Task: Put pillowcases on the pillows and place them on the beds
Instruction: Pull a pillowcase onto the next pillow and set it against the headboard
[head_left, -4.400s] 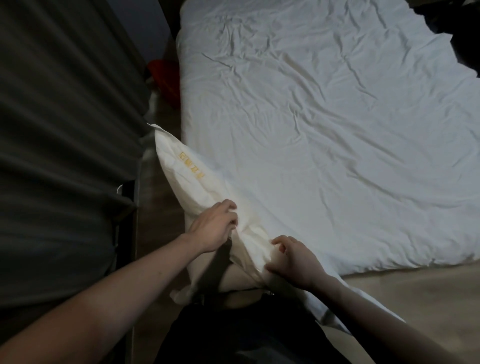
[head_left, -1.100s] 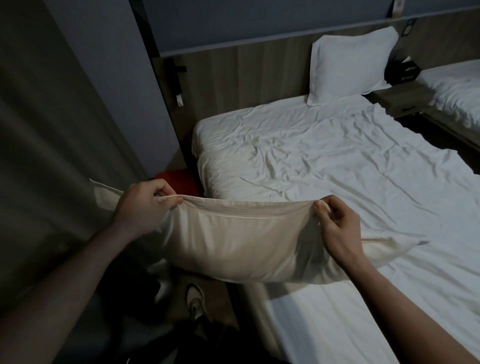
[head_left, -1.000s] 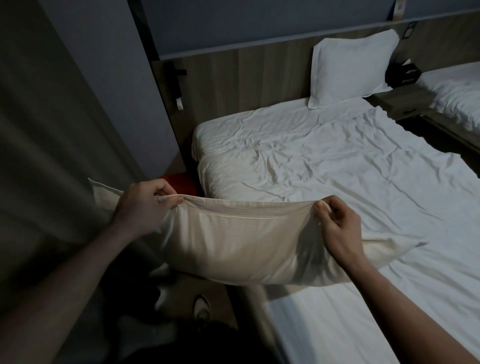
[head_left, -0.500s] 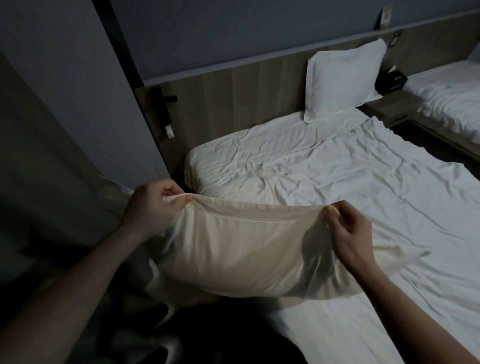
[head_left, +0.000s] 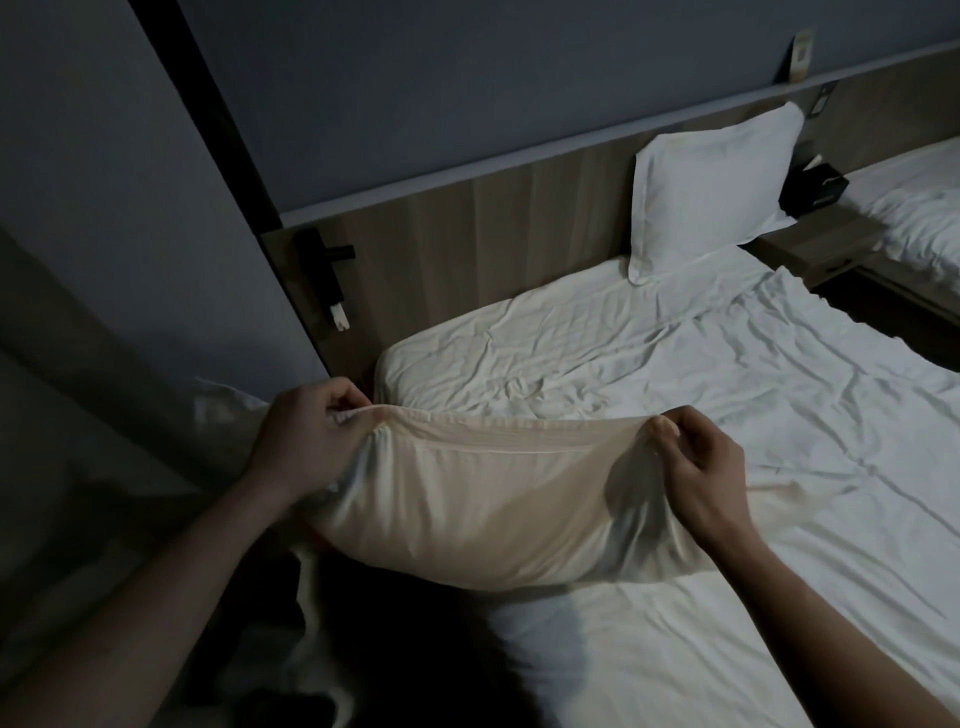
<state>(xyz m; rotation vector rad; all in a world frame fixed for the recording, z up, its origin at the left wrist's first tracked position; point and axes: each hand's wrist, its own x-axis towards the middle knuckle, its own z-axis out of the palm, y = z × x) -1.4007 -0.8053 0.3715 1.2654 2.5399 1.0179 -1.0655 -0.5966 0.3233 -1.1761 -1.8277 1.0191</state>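
Observation:
A cream pillow in its pillowcase (head_left: 483, 499) hangs lengthwise between my hands, over the near left edge of the bed (head_left: 649, 374). My left hand (head_left: 306, 431) pinches its top left corner, and my right hand (head_left: 696, 462) pinches the top edge near the right end. The case's loose flaps stick out past both hands. A second white pillow (head_left: 711, 192) leans upright against the wooden headboard (head_left: 467, 234) at the far right of the bed. The bed's white sheet is wrinkled.
A nightstand (head_left: 815, 244) with a black tissue box (head_left: 813, 187) stands right of the bed, and a second bed (head_left: 924, 208) lies beyond it. A grey wall and a curtain (head_left: 67, 467) close off the left. A dark fixture (head_left: 322, 270) is mounted on the headboard's left end.
Since 4.4 s ago I lifted the pillow from against my body and turned toward the headboard. Over the last second it has stayed stretched between both hands while the view shifted slightly.

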